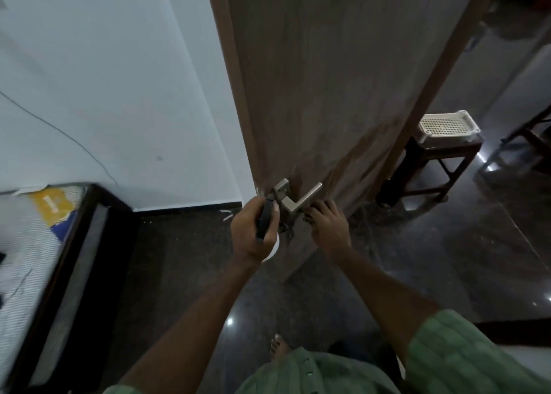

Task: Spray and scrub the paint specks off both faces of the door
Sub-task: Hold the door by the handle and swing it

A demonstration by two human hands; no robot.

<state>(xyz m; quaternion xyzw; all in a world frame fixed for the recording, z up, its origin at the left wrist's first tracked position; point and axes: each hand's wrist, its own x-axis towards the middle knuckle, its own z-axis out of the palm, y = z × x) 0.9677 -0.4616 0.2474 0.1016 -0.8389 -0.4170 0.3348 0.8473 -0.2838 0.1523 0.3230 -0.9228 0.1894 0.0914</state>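
The brown wooden door [328,80] stands ajar in front of me, its face wet and streaked near the silver lever handle [301,198]. My left hand [253,232] grips a spray bottle with a black trigger head [265,219] and a white body, held close to the door's edge beside the handle. Just below the lever, my right hand [328,226] presses against the door face with its fingers curled over something small and dark; what it is I cannot tell.
A bed with a dark frame [68,259] and a mattress lies at the left against the white wall [104,80]. Beyond the door stands a dark wooden stool [432,167] bearing a white perforated tray [447,125]. The floor is dark polished stone, and my bare foot [278,347] shows below.
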